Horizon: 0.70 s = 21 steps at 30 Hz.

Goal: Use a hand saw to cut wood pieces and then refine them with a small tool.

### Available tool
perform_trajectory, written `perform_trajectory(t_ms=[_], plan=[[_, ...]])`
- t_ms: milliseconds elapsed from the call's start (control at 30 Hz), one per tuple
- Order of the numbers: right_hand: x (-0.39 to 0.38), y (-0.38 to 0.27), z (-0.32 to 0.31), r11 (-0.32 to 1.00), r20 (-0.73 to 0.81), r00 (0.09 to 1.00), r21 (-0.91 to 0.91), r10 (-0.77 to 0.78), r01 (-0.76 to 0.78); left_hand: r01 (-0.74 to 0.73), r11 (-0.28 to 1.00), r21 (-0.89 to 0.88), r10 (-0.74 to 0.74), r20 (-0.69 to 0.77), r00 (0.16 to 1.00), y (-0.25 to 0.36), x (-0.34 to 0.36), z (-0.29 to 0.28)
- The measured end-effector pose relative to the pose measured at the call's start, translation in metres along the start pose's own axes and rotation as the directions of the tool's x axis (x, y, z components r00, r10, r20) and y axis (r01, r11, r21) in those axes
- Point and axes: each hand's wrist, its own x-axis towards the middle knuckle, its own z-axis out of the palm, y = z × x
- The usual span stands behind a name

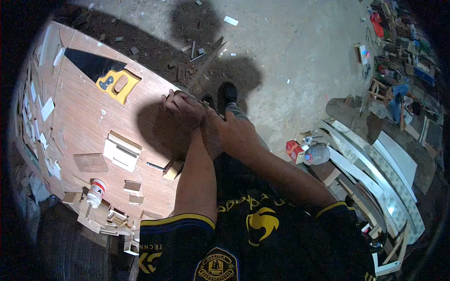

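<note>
My left hand [184, 108] is at the table's edge, its fingers curled. My right hand [236, 133] is close beside it, thumb and fingers drawn together near the left wrist. Whatever lies between them is in shadow and too small to make out. A thin wooden strip [208, 63] runs away from just beyond the hands, over the floor; I cannot tell whether it is held. On the wooden table [154, 117] to the left lies a handsaw [119, 85] with a dark blade and yellow handle. A dark pen or pencil [155, 166] rests near my left forearm.
Wooden pieces [123, 151] and a white bottle with a red band [96, 193] stand on the table. Offcuts litter its far left side and the floor. At right are a red box [295, 151], a clear plastic jug [317, 153] and long curved panels [375, 173].
</note>
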Motion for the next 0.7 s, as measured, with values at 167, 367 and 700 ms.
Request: perform_trajectory(t_ms=[167, 367, 700], plan=[[-0.004, -0.003, 0.005, 0.995, -0.002, 0.998, 0.089, -0.055, 0.055, 0.019, 0.993, 0.121, -0.032, 0.107, 0.994, -0.008, -0.003, -0.008], [-0.001, 0.011, 0.008, 0.983, -0.021, 1.000, 0.181, -0.019, 0.023, 0.216, 0.952, 0.215, -0.282, 0.348, 0.894, 0.040, 0.028, -0.029], [0.006, 0.011, -0.008, 0.987, 0.064, 0.994, 0.142, -0.089, 0.080, 0.072, 0.908, 0.412, -0.186, 0.244, 0.952, 0.021, 0.014, -0.017]])
